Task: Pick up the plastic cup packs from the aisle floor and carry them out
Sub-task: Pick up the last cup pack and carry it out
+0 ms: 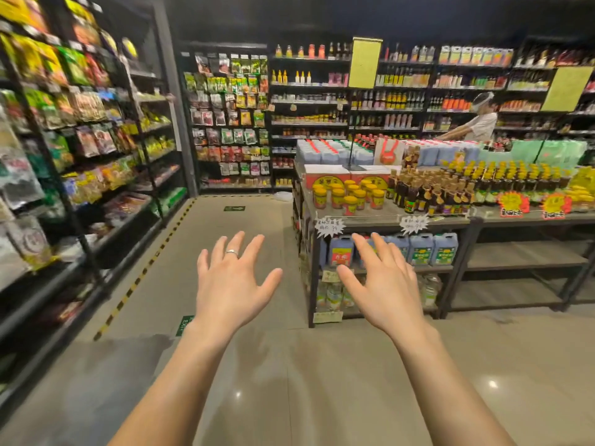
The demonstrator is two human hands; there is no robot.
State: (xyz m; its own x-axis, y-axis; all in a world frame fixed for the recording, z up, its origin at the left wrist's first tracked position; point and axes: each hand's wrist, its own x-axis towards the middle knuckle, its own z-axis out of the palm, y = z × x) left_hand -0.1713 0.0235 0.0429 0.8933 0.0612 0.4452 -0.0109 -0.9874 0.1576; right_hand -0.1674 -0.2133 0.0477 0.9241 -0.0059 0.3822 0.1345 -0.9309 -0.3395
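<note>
My left hand [230, 284], with a ring on one finger, is stretched out in front of me, fingers spread and holding nothing. My right hand [381, 284] is held out beside it, fingers straight and spread, also holding nothing. Both hover above the aisle floor [257, 365]. A pale, whitish bundle [283, 196] lies on the floor at the far end of the aisle beside the display table's corner; it is too small and blurred to tell whether it is a plastic cup pack.
Snack shelves [80, 140] line the left side behind a yellow-black floor stripe [145, 268]. A display table [386, 217] with jars, sauce bottles and jugs stands right. Bottle shelves [322, 107] fill the back wall. A person in white [479, 123] stands at the far right.
</note>
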